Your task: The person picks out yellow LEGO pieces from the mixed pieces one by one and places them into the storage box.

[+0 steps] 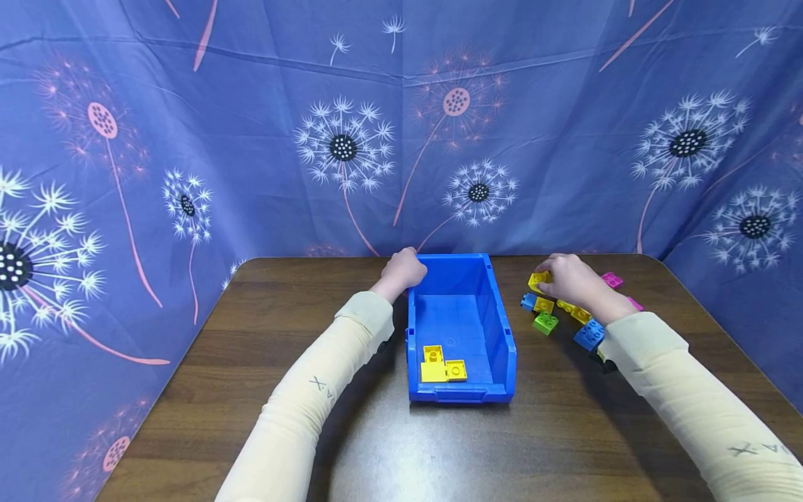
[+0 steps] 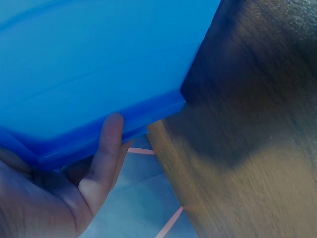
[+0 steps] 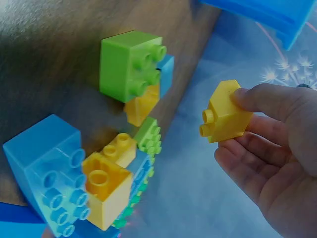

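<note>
A blue plastic bin stands on the wooden table in the head view, with several yellow bricks at its near end. My left hand grips the bin's back left rim; in the left wrist view a finger lies over the blue edge. Right of the bin, my right hand pinches a yellow toy brick between thumb and fingers. That brick has a slanted face and two studs showing. It is held above the loose bricks, apart from them in the right wrist view.
Loose bricks lie right of the bin: a green one, a large blue one, yellow ones and a pink one. A patterned blue cloth hangs behind the table's far edge.
</note>
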### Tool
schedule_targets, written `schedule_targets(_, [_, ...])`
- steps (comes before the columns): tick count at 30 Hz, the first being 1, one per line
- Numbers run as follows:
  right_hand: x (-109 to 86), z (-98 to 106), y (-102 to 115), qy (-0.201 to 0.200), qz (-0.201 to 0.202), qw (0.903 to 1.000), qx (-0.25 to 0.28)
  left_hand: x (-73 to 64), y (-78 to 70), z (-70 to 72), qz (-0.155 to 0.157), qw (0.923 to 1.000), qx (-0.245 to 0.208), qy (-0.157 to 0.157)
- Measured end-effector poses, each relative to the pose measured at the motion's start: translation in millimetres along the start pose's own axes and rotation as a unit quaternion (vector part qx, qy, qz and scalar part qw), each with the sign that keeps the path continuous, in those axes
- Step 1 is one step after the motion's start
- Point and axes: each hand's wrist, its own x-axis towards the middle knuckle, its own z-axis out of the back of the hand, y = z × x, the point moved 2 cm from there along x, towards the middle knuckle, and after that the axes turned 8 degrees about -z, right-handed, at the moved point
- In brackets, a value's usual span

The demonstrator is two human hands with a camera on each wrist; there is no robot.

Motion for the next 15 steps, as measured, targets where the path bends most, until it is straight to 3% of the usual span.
schedule_targets(6, [-6.0,10.0,8.0,-0.012,0.006,0.9998,0.014,-0.6,0.3,-0.1,-0.003,1.0,-0.001,-0.003])
schedule_targets(15, [-12.8,21.7,21.2,-0.043,0.045,0.998,0.007,-0.5,0.9,-0.3,-0.004,1.0,-0.003,-0.006])
